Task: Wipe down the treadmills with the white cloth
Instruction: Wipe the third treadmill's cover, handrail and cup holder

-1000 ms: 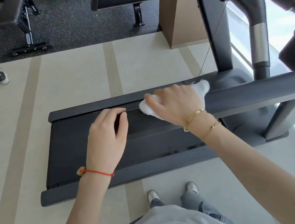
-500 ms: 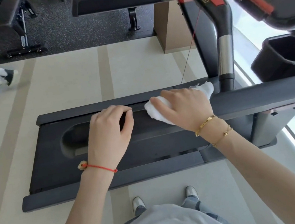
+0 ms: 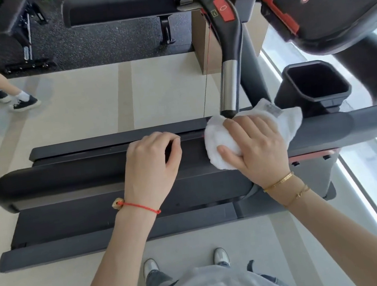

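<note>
Presently mid-wipe on the near side handrail (image 3: 90, 173) of the treadmill (image 3: 125, 214). Left hand (image 3: 152, 169) curled over the rail, steadying, holding nothing else. Right hand (image 3: 256, 148) just beside it to the right, fingers wrapped round the white cloth (image 3: 220, 138), pressing it onto the rail. Beyond the right hand, chrome grip (image 3: 229, 86) and cup holder (image 3: 315, 86), then console (image 3: 332, 1). Judged next: draw cloth leftward along rail, left hand giving way

Head view, steeply downward, close above treadmill (image 3: 120, 213)
</note>
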A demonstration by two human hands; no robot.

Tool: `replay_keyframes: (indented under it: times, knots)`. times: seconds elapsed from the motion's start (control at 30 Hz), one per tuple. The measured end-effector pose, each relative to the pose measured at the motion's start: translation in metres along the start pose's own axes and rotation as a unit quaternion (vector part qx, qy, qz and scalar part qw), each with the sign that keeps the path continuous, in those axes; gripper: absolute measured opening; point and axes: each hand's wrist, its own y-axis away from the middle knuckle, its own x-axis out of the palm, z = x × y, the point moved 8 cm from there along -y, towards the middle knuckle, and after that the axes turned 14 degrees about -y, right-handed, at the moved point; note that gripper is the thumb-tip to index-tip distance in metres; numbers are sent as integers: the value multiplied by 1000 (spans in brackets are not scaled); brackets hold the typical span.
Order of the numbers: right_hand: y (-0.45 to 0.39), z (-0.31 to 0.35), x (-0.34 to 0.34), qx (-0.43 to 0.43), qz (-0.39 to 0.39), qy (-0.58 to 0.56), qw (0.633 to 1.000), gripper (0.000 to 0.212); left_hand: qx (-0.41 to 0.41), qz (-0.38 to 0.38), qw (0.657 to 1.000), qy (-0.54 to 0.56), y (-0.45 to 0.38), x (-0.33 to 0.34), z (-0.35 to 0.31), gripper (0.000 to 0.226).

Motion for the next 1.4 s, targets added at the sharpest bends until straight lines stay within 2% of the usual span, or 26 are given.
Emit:
replay_keyframes:
  times: [0.33,0.5,0.67,0.83,1.07,1.17,1.3,1.4]
  knots:
    - [30,-98,-47,45,-40,34,998,36,8,9,1000,-5,-7,27,-66,18]
    - [22,-83,-38,42,-81,19,996,34,-13,-5,999,-43,-5,30,-73,20]
    - [18,-56,-25,7,-90,-3,996,37,-6,-5,999,-40,-9,36,-85,20]
    - [25,-64,-27,-49,-70,-7,996,38,5,-3,1000,-30,-12,39,-90,20]
    - [46,-136,-65,14,-81,30,996,34,37,38,999,1,-24,50,-103,21]
    - [40,-124,-62,60,-86,17,994,32,61,55,997,9,-29,54,-111,21]
    - [26,-79,-36,43,-43,-28,998,38,85,66,994,29,-35,59,-118,18]
    - [25,-76,-35,18,-16,-38,999,47,86,69,993,36,-41,61,-117,19]
